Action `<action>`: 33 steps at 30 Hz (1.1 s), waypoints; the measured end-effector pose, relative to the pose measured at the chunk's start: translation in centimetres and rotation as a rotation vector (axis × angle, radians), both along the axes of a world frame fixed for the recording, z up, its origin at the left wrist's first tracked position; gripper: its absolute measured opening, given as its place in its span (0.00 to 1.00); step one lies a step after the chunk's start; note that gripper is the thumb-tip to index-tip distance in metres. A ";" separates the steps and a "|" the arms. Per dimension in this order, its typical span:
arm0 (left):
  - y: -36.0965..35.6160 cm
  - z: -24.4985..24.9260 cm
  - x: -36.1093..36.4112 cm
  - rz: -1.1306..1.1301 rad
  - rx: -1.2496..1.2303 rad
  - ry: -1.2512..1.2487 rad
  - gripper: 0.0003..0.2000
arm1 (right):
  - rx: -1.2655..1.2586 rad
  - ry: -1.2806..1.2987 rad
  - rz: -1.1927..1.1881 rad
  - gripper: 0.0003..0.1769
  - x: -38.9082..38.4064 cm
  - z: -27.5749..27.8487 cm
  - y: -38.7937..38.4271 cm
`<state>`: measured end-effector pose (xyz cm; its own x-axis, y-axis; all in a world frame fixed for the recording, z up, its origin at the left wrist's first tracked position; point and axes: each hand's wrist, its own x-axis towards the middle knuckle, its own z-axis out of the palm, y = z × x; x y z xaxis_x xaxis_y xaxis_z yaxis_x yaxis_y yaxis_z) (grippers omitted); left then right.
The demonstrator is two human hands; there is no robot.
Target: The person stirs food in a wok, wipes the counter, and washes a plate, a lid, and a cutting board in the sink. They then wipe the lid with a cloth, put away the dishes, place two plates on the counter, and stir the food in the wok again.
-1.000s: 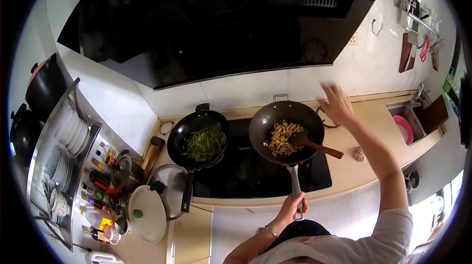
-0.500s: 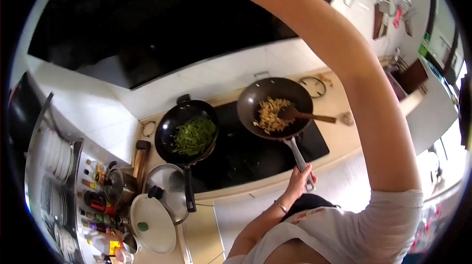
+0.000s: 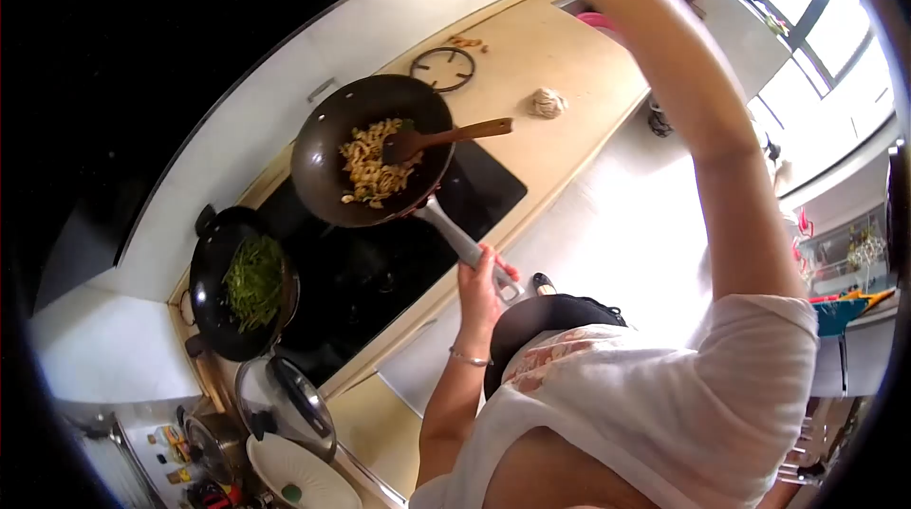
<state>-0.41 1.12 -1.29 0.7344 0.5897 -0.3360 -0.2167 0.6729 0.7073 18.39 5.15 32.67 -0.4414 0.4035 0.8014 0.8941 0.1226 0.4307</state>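
Beige countertop, black cooktop under wok

Head camera (fisheye) — overhead, facing steeply down, rolled sideways; wok near centre.

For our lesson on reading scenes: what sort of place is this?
Most likely a home kitchen: a black cooktop, a wok of fried food held by the left hand, a pan of greens, pot lids.

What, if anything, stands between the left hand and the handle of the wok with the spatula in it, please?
Nothing visible does: the left hand is closed around the wok handle. The wooden spatula rests inside the wok, its shaft pointing away from that grip.
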 end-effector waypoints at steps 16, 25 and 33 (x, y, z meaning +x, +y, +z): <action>-2.2 2.6 0.6 0.352 0.119 0.429 0.10 | -0.835 0.700 -0.357 0.25 25.8 -43.7 -8.1; -1.9 1.8 -0.5 0.379 0.107 0.421 0.13 | -0.729 1.081 -0.038 0.19 17.7 -42.0 -7.6; -1.7 1.8 -0.6 0.344 0.154 0.428 0.14 | -0.660 1.624 -0.382 0.16 31.8 -45.8 -11.9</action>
<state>-1.02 -0.61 0.49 0.3090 0.8364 -0.4526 -0.0774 0.4965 0.8646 50.18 -6.76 -13.11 0.7285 0.6845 -0.0254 0.3467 -0.4004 -0.8482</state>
